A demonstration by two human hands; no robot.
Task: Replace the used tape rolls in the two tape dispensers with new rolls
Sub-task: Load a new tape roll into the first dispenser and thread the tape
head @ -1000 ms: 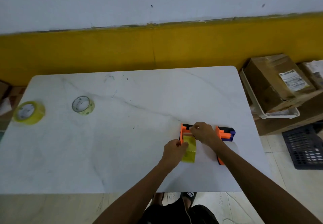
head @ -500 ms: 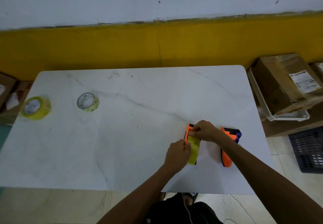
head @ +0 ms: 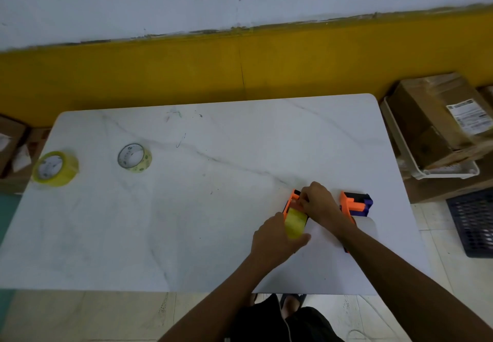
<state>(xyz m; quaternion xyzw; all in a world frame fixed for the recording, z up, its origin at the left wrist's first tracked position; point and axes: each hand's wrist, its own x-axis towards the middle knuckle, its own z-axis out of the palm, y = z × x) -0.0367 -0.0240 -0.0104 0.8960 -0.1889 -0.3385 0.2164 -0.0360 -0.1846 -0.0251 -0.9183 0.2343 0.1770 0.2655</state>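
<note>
in the head view, one orange tape dispenser [head: 292, 203] was seen lying on the white marble table [head: 186, 208] near its front right part, with a yellow tape roll [head: 294, 223] seated in it. the left hand [head: 274, 237] was curled around the near side of that roll, fingers closed against it. the right hand [head: 318, 203] was set over the dispenser's far end, its fingertips drawn together there; whether tape or plastic was pinched could not be told. a second dispenser [head: 356, 204], orange with a purple block, was lying just beside the right wrist. two more rolls were left well apart at the table's left: a thick yellow roll [head: 56, 168] at the edge and a thin, nearly spent roll [head: 134, 158] beside it.

the roll was judged light and stiff across its core, with smooth slippery sides and a sticky free end; it would best be taken by the rim or through the core. the dispenser was judged rigid and light, likely to slide unless pinned, with a toothed edge to be avoided.
</note>
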